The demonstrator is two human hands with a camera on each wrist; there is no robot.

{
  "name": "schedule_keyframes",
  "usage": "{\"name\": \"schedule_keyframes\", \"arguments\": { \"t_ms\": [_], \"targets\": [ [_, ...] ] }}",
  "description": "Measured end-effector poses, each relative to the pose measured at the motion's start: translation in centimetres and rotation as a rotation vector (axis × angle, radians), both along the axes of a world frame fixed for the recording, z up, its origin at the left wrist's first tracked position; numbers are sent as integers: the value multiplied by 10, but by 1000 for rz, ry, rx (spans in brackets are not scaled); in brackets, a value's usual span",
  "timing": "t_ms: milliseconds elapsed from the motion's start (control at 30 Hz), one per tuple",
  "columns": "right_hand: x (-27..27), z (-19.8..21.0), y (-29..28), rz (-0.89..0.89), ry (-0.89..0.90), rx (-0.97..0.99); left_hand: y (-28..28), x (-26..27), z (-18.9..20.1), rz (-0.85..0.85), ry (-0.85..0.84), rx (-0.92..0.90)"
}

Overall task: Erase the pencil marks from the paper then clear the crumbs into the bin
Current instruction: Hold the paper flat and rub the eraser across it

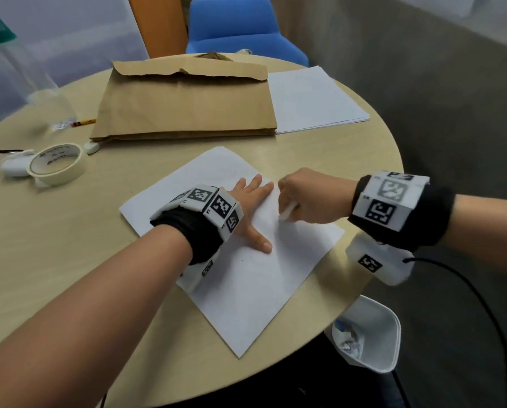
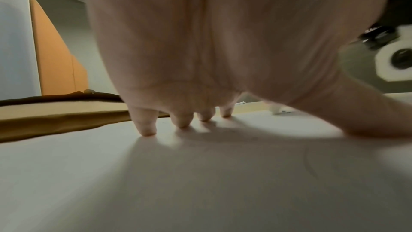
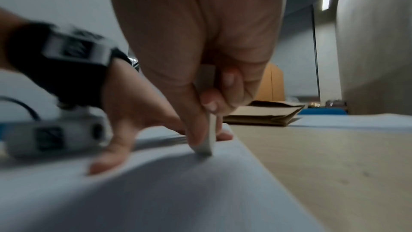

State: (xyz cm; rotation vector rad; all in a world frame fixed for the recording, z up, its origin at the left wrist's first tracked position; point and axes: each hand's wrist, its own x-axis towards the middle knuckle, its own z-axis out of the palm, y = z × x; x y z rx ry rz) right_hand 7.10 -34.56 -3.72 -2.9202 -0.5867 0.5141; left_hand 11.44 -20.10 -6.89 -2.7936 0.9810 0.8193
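Note:
A white sheet of paper (image 1: pixel 246 284) lies slanted on the round table. My left hand (image 1: pixel 250 213) presses flat on it, fingers spread and straight; the left wrist view shows the fingertips (image 2: pixel 146 130) touching the paper (image 2: pixel 178 183). My right hand (image 1: pixel 308 195) is curled round a white eraser (image 1: pixel 287 212), whose lower end touches the paper just right of my left hand. In the right wrist view the eraser (image 3: pixel 208 138) stands upright between thumb and fingers, its tip on the sheet (image 3: pixel 156 191). A white bin (image 1: pixel 376 334) with crumpled scraps sits below the table's right edge.
A brown paper bag (image 1: pixel 184 104) lies flat at the back, with a stack of white sheets (image 1: pixel 314 101) to its right. A tape roll (image 1: pixel 56 163), a small white object (image 1: pixel 91 147) and a pencil (image 1: pixel 83 122) lie at the left. A blue chair (image 1: pixel 237 28) stands behind.

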Motion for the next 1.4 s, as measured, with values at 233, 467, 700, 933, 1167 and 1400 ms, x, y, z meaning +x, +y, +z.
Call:
{"name": "schedule_keyframes", "arguments": {
  "t_ms": [233,467,700,933,1167,1400],
  "targets": [
    [9,5,9,-147,-131,79,-2,-4,2,-18,-24,-13],
    [-21,8,-4,29,116,-21,-4,-2,0,-5,-19,45],
    [3,-4,1,-161,-109,74,-1,-1,-3,-11,-33,2],
    [-4,13,-5,-37,56,-16,-3,1,-6,-4,-30,34],
    [-8,-2,10,-26,-76,62,-2,-2,-3,-7,-24,5],
    [-5,4,12,-22,-14,94,-1,2,-7,-1,-8,10]
  ]
}}
